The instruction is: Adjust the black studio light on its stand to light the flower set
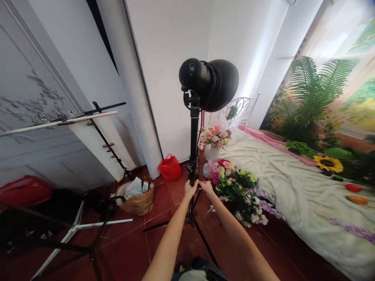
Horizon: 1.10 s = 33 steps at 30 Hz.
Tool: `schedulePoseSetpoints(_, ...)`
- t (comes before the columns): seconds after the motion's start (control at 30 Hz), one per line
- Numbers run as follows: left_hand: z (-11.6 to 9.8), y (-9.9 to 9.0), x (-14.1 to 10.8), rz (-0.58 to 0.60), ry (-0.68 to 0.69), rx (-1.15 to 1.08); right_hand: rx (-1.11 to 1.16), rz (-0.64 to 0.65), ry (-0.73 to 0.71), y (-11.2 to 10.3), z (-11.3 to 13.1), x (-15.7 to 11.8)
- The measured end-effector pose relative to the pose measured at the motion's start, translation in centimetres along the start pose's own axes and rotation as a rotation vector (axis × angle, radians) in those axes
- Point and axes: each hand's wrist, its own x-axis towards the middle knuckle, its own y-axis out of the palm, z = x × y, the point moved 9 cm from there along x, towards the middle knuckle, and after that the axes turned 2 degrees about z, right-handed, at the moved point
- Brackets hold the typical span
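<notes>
A black studio lamp (209, 82) with a wide round hood tops a black light stand (193, 136), which stands upright on spread legs. My left hand (191, 189) is wrapped round the stand's pole at about its middle. Just right of it, my right hand (206, 187) has its fingers pinched together at a small part on the side of the pole, perhaps a knob; the fingers cover most of it. A thin black cable hangs from the lamp along the pole.
Flowers (225, 175) and a bed with a cream blanket (281, 175) lie to the right. A woven basket (137, 199), a red bag (170, 168) and a white stand (73, 230) are on the left. Behind is a white wall (175, 78).
</notes>
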Motion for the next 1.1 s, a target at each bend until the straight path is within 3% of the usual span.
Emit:
schedulePoseSetpoints(0.23, 0.2, 0.1, 0.4, -0.013, 0.065, 0.067, -0.143, -0.045, -0.017, -1.0, 0.4, 0.0)
schedulePoseSetpoints(0.37, 0.5, 0.0, 0.4, -0.029, 0.045, 0.045, -0.364, -0.111, -0.308, -1.2, 1.9, -2.5)
schedulePoseSetpoints(0.47, 0.4, 0.0, 0.2, -0.026, 0.031, 0.025, -0.514, -0.083, -0.495, -0.5, 2.7, -4.1)
schedulePoseSetpoints(0.6, -0.1, 0.0, 0.0, -0.011, 0.022, 0.002, -0.519, -0.063, -0.482, -0.1, 2.0, -4.4)
schedulePoseSetpoints(0.8, -0.2, 0.0, 0.0, -0.014, 0.035, 0.022, -0.418, -0.135, -0.412, 0.1, 0.1, -3.9)
schedulePoseSetpoints(1.1, 1.2, -0.1, 0.4, -0.034, -0.014, 0.037, -0.607, -0.094, -0.533, 0.9, 0.4, -1.4)
